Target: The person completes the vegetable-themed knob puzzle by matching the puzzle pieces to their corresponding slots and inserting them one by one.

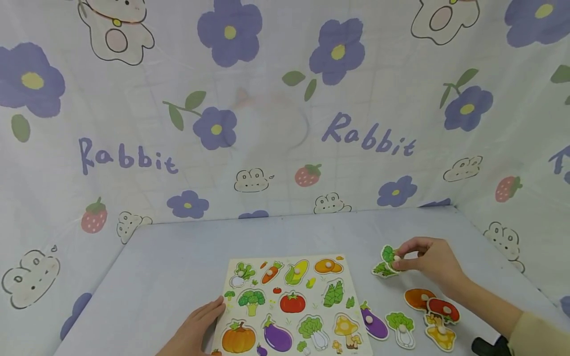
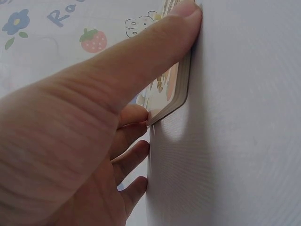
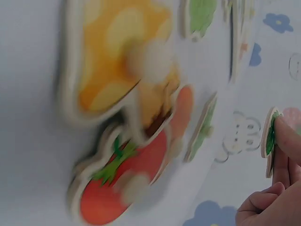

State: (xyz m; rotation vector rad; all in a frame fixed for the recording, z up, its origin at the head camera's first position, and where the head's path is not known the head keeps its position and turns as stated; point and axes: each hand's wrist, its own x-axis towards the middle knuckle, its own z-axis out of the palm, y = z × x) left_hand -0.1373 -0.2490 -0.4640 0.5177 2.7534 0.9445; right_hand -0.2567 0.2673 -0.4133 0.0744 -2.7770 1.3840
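Broccoli piece (image 1: 388,254); partly behind fingers (image 1: 410,244)

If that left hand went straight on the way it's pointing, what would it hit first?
Most likely the puzzle board: the left hand appears to touch its edge, though exact depth is unclear.

- Cloth (image 1: 267,143): behind table (image 1: 133,282).
- Board (image 1: 314,306): on table, front.
- Left hand (image 1: 200,321): at board's near left corner.
- Board back row, left to right: turnip (image 1: 239,280), carrot (image 1: 269,275), corn (image 1: 294,275), potato (image 1: 322,267).
- Right of board, left to right: eggplant (image 1: 375,327), just beside edge; cabbage (image 1: 402,334); pumpkin (image 1: 415,297), tomato (image 1: 445,310), grouped.
- Mushroom (image 1: 441,340): before tomato.
- Asparagus (image 1: 382,270): on table, behind cabbage.
- Broccoli (image 1: 387,253): in right hand (image 1: 432,261), off table, near asparagus.
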